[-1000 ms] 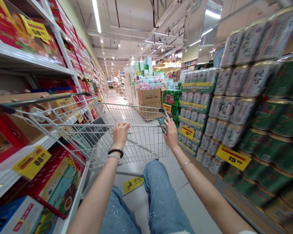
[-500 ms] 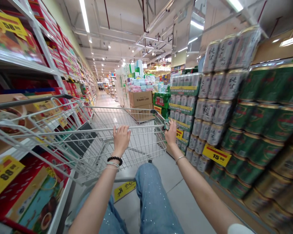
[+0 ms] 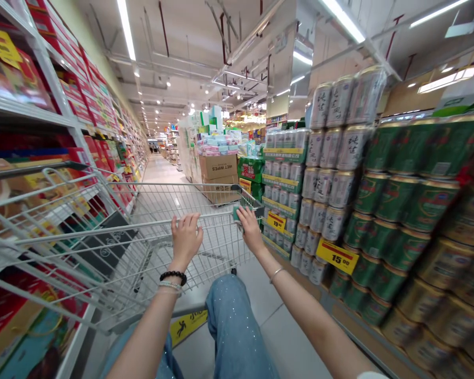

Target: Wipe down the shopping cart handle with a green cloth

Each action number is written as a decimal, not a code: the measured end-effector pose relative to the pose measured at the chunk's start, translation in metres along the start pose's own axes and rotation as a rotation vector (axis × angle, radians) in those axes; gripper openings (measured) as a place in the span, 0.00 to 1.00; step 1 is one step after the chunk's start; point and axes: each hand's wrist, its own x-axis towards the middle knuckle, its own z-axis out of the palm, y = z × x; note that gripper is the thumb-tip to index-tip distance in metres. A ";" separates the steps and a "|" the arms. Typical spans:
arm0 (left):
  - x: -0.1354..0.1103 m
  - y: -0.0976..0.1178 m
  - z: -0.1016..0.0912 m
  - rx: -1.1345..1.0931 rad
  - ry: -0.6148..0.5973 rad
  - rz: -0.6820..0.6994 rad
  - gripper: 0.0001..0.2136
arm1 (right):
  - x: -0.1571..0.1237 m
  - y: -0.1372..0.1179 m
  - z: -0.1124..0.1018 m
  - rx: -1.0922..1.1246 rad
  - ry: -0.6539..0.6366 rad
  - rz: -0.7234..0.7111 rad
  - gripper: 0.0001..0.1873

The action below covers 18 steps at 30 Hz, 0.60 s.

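Note:
A grey wire shopping cart (image 3: 120,228) stands sideways across my front, its basket holding a dark sign panel (image 3: 102,245) at the left. My left hand (image 3: 186,237) rests on the near top rail, fingers curled over it. Further right, my right hand (image 3: 250,227) grips the same rail close to the cart's right corner, beside a small green plastic piece (image 3: 236,212). Both hands are closed on the cart; their palms are partly hidden. Below the rail, my knee in blue jeans (image 3: 233,321) is close to the basket.
Shelves (image 3: 27,113) of red boxed goods line the left, close to the cart. Stacked beer cans (image 3: 403,202) with a yellow price tag (image 3: 337,256) rise on the right. Ahead stand wet-wipes cartons (image 3: 219,167). A yellow caution sticker (image 3: 187,327) lies low before me. The aisle floor (image 3: 158,168) stretches beyond.
The cart's right end has swung left and away from the beer stacks. My right hand moved with it, closer to my left hand. Both hands stay on the rail; the view has shifted slightly.

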 end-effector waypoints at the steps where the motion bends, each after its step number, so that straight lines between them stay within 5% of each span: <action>1: -0.001 -0.001 0.000 0.005 0.009 -0.001 0.17 | 0.001 0.015 -0.009 -0.024 0.044 0.046 0.43; 6: -0.002 0.002 0.004 0.012 0.040 -0.044 0.19 | 0.015 0.054 -0.020 -0.117 0.114 0.271 0.41; 10: -0.001 0.006 0.005 0.005 0.046 -0.083 0.20 | 0.026 0.000 0.007 -0.091 0.048 0.197 0.37; 14: -0.001 0.008 0.003 0.002 0.024 -0.081 0.20 | 0.039 -0.073 0.028 0.007 -0.119 -0.033 0.39; 18: -0.005 -0.008 -0.012 0.005 -0.013 -0.060 0.22 | 0.048 -0.068 0.011 0.047 -0.231 -0.199 0.38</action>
